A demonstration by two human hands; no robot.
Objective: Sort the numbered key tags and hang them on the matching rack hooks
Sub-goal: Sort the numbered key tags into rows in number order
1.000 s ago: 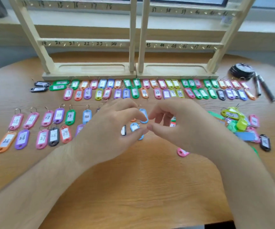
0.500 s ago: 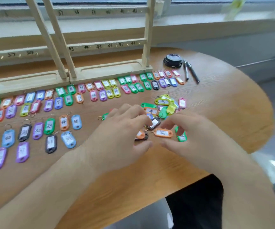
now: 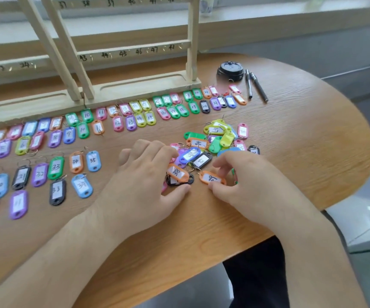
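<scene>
Coloured numbered key tags lie in ordered rows (image 3: 135,117) across the wooden table (image 3: 302,134), below two wooden racks (image 3: 135,52) with numbered hooks. An unsorted heap of tags (image 3: 217,136) sits right of centre. My left hand (image 3: 144,178) rests at the heap's near edge, its fingers curled on an orange tag marked 38 (image 3: 177,173) lying over a black tag (image 3: 179,181). My right hand (image 3: 246,176) pinches another orange tag (image 3: 212,178) flat on the table between thumb and fingertips.
A black round lid (image 3: 230,71) and two pens (image 3: 255,85) lie at the far right, behind the tag rows. The table's curved edge (image 3: 335,196) runs close to my right hand. A window sill (image 3: 268,21) stands behind the racks.
The view has swung right, from the middle of the tag rows to the unsorted heap. Both hands came down onto the table there, each now on an orange tag.
</scene>
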